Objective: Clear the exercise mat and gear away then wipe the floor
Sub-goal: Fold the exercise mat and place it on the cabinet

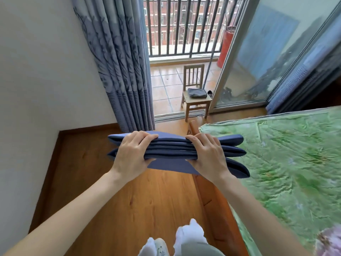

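A blue exercise mat (171, 151), folded into several stacked layers, hangs in the air at chest height above the wooden floor (114, 196). My left hand (133, 153) grips the stack left of its middle, fingers curled over the top and thumb beneath. My right hand (206, 154) grips it right of the middle in the same way. The mat's right end fans apart over the edge of the bed.
A bed with a green cover (287, 163) and wooden side rail fills the right. Ahead, a small wooden chair (196, 93) with a grey cloth on it stands in the open balcony doorway. A grey curtain (121, 67) hangs left of the door. White wall at left.
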A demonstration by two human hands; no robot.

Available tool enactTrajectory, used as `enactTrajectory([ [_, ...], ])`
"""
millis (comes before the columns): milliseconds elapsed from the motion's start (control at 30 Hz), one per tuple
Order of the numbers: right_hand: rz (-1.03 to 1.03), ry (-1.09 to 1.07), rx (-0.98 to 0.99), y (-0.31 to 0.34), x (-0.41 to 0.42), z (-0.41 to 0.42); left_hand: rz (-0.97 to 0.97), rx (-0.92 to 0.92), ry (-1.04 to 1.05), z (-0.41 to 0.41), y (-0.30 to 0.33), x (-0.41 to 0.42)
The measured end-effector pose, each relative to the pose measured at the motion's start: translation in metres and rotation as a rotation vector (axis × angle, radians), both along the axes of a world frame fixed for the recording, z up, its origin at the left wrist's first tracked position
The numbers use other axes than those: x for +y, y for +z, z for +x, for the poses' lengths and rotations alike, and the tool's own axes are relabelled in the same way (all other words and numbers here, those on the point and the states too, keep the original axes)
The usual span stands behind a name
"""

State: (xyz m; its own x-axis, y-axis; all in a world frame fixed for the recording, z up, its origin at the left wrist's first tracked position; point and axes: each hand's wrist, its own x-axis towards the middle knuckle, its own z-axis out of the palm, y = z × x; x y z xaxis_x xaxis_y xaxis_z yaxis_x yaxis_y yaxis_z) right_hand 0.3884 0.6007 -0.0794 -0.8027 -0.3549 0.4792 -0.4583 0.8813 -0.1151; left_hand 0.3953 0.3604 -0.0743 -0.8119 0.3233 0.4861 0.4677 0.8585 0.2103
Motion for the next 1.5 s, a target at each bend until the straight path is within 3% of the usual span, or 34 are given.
enactTrajectory([
  [900, -0.013, -0.137, -0.088, -0.031, 0.111, -0.393, -0.038, -0.035, -0.169, -0.428, -0.034, 0.109],
  [1267, -0.057, -0.411, -0.145, -0.057, 0.142, -0.520, -0.017, -0.058, -0.508, -0.626, -0.065, 0.160],
  [1500, -0.107, -0.612, -0.151, -0.048, 0.136, -0.627, -0.098, -0.042, -0.734, -0.784, -0.053, 0.181],
])
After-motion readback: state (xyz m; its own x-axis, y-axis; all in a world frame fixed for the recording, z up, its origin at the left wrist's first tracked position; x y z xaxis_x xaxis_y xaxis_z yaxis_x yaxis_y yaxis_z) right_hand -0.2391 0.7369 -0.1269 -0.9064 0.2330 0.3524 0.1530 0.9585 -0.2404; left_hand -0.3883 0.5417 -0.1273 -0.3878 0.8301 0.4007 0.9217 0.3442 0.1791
